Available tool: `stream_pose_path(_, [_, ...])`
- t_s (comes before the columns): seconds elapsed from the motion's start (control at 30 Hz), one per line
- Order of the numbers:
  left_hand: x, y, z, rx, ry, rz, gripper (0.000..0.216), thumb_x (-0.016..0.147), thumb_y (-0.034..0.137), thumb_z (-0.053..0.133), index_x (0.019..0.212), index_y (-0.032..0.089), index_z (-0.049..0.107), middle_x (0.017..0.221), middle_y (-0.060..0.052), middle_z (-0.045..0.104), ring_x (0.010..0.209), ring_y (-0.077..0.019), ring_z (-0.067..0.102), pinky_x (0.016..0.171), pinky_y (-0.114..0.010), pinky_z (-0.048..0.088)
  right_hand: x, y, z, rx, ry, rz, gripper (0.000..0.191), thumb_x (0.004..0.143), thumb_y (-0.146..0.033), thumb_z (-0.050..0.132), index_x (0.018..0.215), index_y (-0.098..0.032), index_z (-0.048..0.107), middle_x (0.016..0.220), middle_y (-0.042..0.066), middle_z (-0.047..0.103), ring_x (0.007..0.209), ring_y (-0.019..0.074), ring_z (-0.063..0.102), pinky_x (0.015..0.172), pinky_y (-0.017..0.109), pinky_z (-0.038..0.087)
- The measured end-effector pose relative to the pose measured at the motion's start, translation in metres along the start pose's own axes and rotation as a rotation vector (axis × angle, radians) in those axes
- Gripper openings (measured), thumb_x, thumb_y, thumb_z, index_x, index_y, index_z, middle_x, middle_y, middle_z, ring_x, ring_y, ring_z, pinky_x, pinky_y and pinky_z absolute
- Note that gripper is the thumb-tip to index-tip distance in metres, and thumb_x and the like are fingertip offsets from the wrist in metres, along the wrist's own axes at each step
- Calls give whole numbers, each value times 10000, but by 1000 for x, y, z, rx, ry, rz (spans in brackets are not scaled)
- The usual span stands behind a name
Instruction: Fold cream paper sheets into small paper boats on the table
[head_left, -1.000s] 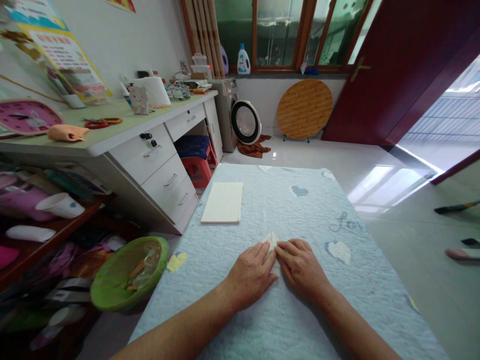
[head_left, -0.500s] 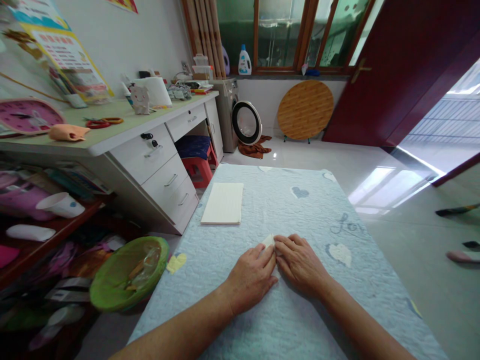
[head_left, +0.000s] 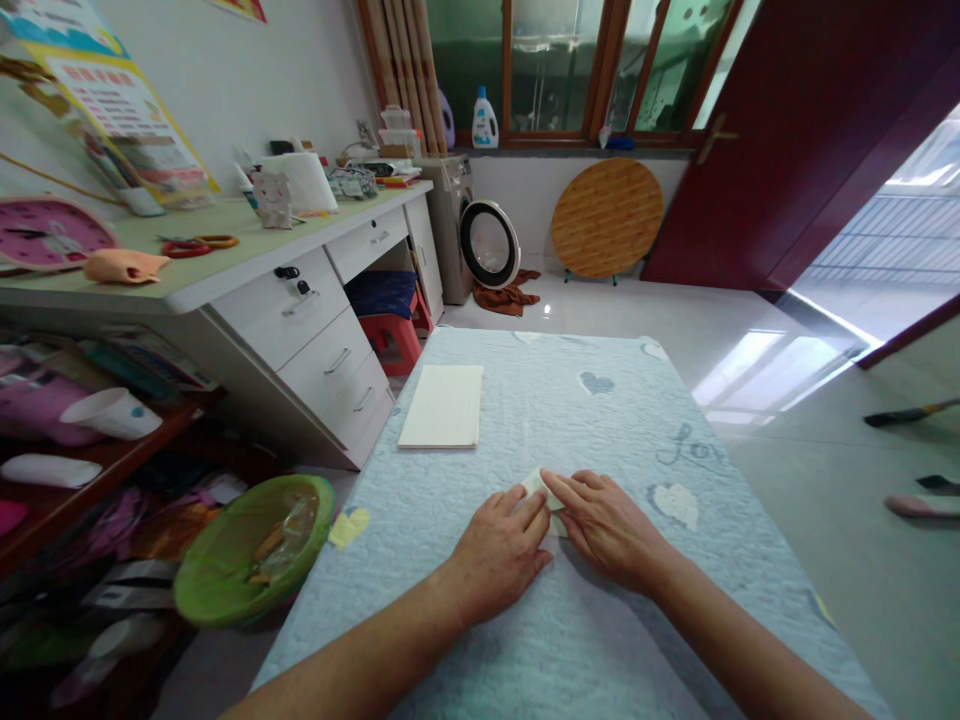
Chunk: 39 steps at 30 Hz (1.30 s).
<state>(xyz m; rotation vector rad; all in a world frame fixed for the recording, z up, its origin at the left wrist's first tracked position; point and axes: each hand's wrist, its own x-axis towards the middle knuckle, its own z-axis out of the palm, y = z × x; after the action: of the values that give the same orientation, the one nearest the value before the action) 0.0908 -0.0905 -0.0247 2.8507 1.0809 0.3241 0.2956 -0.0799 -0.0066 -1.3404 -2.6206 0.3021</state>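
A small piece of folded pale paper [head_left: 533, 482] lies on the light-blue quilted cloth [head_left: 525, 400], mostly covered by my fingers. My left hand [head_left: 499, 560] presses its left side down, fingers curled close together over it. From the other side, my right hand [head_left: 611, 530] grips the paper, its index finger along the top corner. A pale edge of the paper also shows beneath the right fingers. Beyond the left hand rests a cream ruled paper pad [head_left: 442, 408], touched by neither hand.
A green basket [head_left: 251, 550] holding scraps stands left of the table, beside a red-brown shelf [head_left: 135, 440]. Further back is a white desk [head_left: 270, 310] with scissors [head_left: 196, 245] on top. A washing machine [head_left: 448, 230] has its door open.
My right fingers have shifted slightly left across the top of the folded paper, and more of its lower edge shows. The left hand stays on the paper. The view has moved slightly.
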Motion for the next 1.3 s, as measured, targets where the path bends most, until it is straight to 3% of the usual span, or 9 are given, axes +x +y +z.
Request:
stream_pose_path(0.2, [1, -1, 1, -1, -17, -11, 473, 937, 416, 554, 1319, 139, 521, 1398, -105, 552, 1240, -311, 499, 1001, -451, 446, -22, 7, -3, 32, 33, -81, 564, 928, -155, 430, 1486, -182, 355, 1296, 86, 629, 1145, 260, 544, 939, 424, 473])
stream_pose_path(0.6, [-1, -2, -1, -10, -18, -7, 451, 925, 404, 571, 1301, 157, 533, 1407, -95, 547, 1241, -303, 496, 1002, -449, 441, -61, 12, -9, -27, 12, -78, 566, 903, -116, 425, 1461, -208, 417, 1279, 88, 648, 1159, 257, 564, 963, 423, 484])
stream_pose_path(0.83, [-6, -4, 5, 10, 13, 13, 478, 947, 420, 536, 1351, 168, 502, 1434, -100, 524, 1276, -285, 485, 1034, -444, 421, -45, 0, -22, 70, 69, 28, 316, 960, -208, 404, 1155, -170, 650, 1000, 116, 720, 921, 231, 647, 845, 403, 522])
stream_pose_path(0.93, [-6, -4, 7, -6, 21, 18, 484, 944, 397, 545, 1371, 178, 480, 1422, -96, 532, 1287, -277, 480, 1048, -434, 418, -23, -8, -17, 105, 100, 5, 384, 980, -318, 434, 1300, -166, 580, 1297, 140, 630, 1191, 249, 580, 1004, 436, 468])
stream_pose_path(1.0, [-6, -4, 8, -22, 16, 26, 516, 942, 398, 545, 1399, 178, 448, 1426, -97, 524, 1308, -274, 465, 1070, -430, 403, -10, -10, -8, 103, 25, -36, 532, 975, -427, 455, 1419, -134, 471, 1469, 159, 479, 1354, 266, 445, 1095, 467, 393])
stream_pose_path(1.1, [-7, -5, 8, -28, 12, 38, 597, 941, 461, 526, 1442, 164, 395, 1473, -114, 472, 1356, -279, 422, 1102, -427, 374, -1, -7, 8, 100, -56, -52, 631, 980, -499, 422, 1482, -120, 381, 1532, 159, 380, 1423, 256, 349, 1151, 484, 316])
stream_pose_path(1.3, [-26, -5, 8, -60, -33, 21, 743, 925, 611, 466, 1505, 179, 296, 1560, -120, 346, 1441, -272, 307, 1154, -411, 307, -4, -1, 22, 46, -34, -63, 645, 984, -524, 407, 1512, -161, 334, 1560, 123, 331, 1445, 244, 304, 1163, 470, 301])
